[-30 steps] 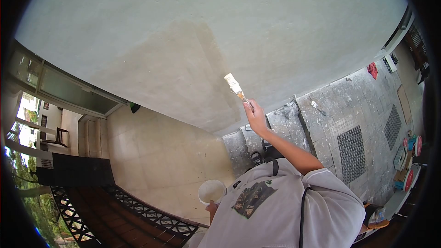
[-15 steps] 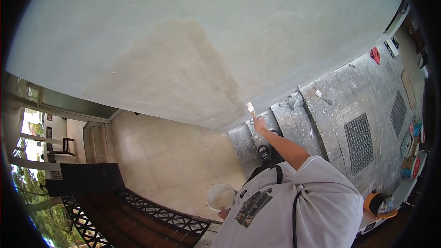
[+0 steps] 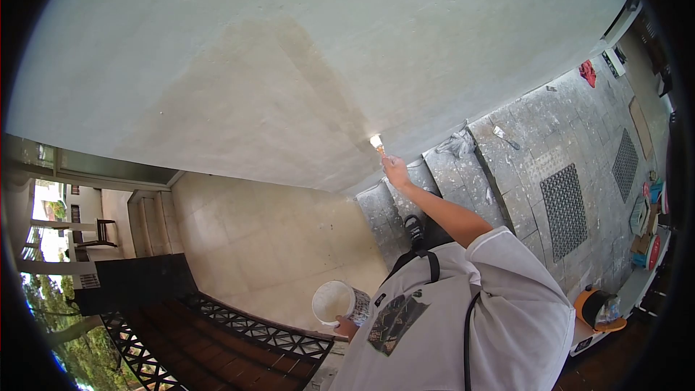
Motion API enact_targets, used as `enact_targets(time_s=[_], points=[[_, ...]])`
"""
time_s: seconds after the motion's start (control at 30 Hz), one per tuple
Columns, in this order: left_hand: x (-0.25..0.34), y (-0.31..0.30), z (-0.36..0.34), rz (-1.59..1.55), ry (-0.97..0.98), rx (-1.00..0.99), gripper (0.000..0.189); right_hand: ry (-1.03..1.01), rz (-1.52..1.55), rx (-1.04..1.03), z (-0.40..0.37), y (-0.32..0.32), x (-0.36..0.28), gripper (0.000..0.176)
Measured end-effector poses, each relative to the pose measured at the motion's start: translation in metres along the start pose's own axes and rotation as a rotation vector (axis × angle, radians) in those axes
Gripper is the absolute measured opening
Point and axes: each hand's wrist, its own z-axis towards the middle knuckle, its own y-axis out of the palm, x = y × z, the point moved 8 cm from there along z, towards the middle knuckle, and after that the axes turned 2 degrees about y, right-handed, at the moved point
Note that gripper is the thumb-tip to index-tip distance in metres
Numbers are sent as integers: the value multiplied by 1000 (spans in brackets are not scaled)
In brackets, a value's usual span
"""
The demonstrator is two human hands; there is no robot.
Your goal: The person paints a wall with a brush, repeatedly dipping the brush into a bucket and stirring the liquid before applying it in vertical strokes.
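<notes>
My right hand [image 3: 395, 171] is closed round the handle of a paintbrush [image 3: 376, 143], whose pale bristles meet the wall [image 3: 434, 65] near its lower part. Beside the brush, a darker, damp-looking patch [image 3: 318, 65] runs up the wall. At the lower middle, my left hand [image 3: 346, 327] grips the rim of a white bucket [image 3: 333, 300]. The bucket is tilted, its mouth showing pale insides and its outer side marked with smears.
Paint-spotted grey steps [image 3: 463, 174] and paving lie to the right, with a scraper [image 3: 506, 137], a red cloth [image 3: 587, 73] and a textured mat [image 3: 564, 211]. A dark lattice railing [image 3: 253, 329] borders the lower left. An orange-black object [image 3: 594, 308] stands at lower right.
My right hand and the brush have moved up and left along the wall. The bucket has shifted slightly left and tilted so that more of its outer side shows.
</notes>
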Motion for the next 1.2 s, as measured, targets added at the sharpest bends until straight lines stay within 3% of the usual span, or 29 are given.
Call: enact_targets(time_s=[0.17, 0.27, 0.33, 0.47, 0.57, 0.77, 0.83, 0.9, 1.2], points=[[-8, 2, 1, 72, -17, 82, 54, -124, 7, -33, -53, -24, -73, 30], [-16, -1, 7, 117, -15, 93, 51, -235, -136, 90, -63, -41, -80, 30], [-14, -8, 7, 197, 5, 122, 49, -228, -160, 84, -57, -39, -72, 31], [-11, -15, 8, 0, 14, 79, 49, -173, -288, 78, -40, -25, -57, 34], [-30, -5, 28, -333, -17, 3, 49, -122, -442, 139, -16, -19, -8, 38], [5, -41, 11, -268, 159, 58, 52, 412, -684, 49, 17, -11, 143, 50], [15, -55, 12, -16, 96, 189, 55, 408, -596, 104, 23, -15, 144, 51], [15, -65, 12, 63, 26, 178, 56, 396, -510, 125, 31, -12, 142, 50], [3, -65, -1, -322, -55, 191, 58, 294, -339, 114, 58, -1, 120, 46]])
